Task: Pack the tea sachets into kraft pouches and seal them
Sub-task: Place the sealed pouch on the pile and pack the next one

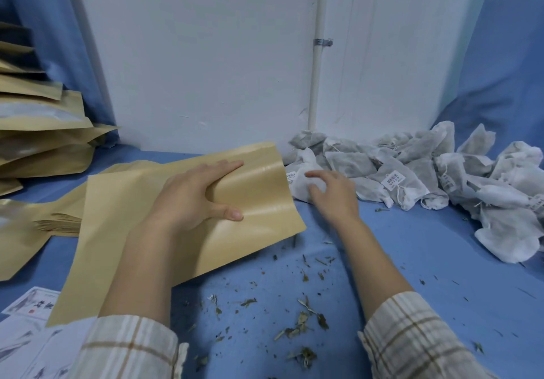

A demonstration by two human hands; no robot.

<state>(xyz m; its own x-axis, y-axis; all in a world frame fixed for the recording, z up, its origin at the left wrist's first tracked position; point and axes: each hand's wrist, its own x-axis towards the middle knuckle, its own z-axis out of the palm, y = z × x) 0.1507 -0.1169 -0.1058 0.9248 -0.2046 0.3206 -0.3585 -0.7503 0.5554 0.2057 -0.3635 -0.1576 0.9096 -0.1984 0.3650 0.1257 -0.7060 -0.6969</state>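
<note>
Tan kraft pouch (182,225) centre-left, white-grey sachets (412,172) at right, blue cloth (412,261), cream plaid sleeves (412,337) at bottom

blue cloth (412,261), loose leaf bits (303,317), printed sheets (32,308)

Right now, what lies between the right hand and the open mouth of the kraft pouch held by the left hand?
In the head view, one white tea sachet, under the right hand, beside the kraft pouch gripped by the left hand.

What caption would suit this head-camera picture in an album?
Left hand holds a kraft pouch while the right hand grasps a tea sachet from the pile.
</note>
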